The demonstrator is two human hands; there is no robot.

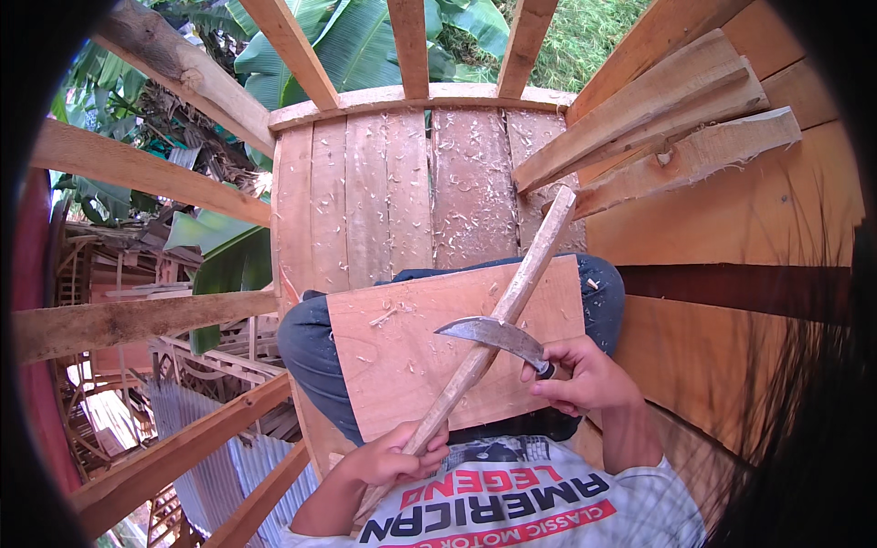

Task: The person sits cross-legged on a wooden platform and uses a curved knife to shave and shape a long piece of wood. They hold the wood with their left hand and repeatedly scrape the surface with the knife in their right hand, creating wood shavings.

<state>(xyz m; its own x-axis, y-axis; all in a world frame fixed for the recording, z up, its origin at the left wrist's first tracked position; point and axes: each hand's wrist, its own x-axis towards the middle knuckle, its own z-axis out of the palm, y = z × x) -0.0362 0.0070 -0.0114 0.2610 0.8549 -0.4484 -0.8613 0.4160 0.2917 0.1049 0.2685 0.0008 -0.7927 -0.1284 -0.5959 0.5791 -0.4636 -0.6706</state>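
A long squared wooden stick (448, 397) slants across my lap, its far end up and to the right. Around its near part my left hand (399, 457) is wrapped, close to my shirt. My right hand (585, 374) grips the dark handle of a curved knife (489, 332), whose hooked blade lies across the middle of the stick with its tip pointing left. Beneath them a flat wooden board (393, 356) rests on my crossed legs, with a few curled shavings on it.
Shavings lie scattered over the plank floor (365, 201). Rough wooden pieces (639, 110) lean against the plank wall (722, 201) on the right. A slatted wooden railing (146, 324) bounds the left and far sides, with banana leaves (352, 55) and corrugated sheets (196, 438) beyond.
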